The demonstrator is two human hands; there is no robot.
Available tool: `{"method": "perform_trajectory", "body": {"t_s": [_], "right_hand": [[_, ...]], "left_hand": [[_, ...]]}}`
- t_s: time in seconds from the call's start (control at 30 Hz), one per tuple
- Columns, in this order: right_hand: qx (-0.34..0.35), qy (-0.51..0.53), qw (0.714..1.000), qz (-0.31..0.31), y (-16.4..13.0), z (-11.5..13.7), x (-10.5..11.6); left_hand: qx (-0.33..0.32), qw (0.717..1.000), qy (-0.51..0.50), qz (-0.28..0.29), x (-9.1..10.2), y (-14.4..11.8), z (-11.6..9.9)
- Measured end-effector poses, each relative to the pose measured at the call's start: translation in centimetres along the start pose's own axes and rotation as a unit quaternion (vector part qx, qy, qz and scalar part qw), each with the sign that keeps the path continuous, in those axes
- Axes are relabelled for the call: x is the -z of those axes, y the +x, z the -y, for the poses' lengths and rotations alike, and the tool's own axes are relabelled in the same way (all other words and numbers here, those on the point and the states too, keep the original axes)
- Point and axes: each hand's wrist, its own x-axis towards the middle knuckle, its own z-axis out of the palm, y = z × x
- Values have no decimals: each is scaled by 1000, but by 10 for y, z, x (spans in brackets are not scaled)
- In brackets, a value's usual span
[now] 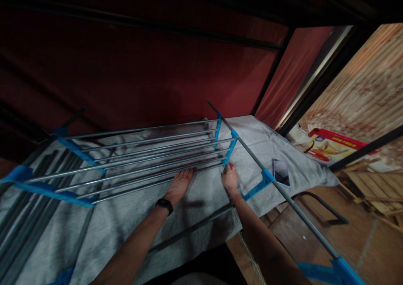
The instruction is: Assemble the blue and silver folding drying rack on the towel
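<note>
On grey towel [201, 192], left hand [180, 183], right hand [229, 176]; red package [333, 144] lettering unreadable

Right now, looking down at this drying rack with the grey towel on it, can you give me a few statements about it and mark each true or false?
1. Both hands rest on the grey towel. True.
2. The left hand grips a clothes peg. False: it lies flat and open on the towel.
3. A dark band sits on the left wrist. True.
4. The phone lies on the floor. False: it lies on the towel, to the right of the right hand.
5. The drying rack has red plastic joints. False: they are blue.
</note>
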Motion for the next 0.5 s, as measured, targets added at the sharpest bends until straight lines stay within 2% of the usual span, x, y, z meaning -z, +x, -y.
{"method": "perform_trajectory", "body": {"t_s": [0.1,0.23,0.5], "right_hand": [[3,-1,1000,0,-1,-1,0],[0,1,1000,-3,-2,-1,-2],[31,67,997,-21,4,-11,-3]], "left_hand": [[-17,999,11,-26,-6,-15,3],[-17,999,-6,-31,-10,-37,6],[-8,997,-70,-23,-2,-65,9]]}}
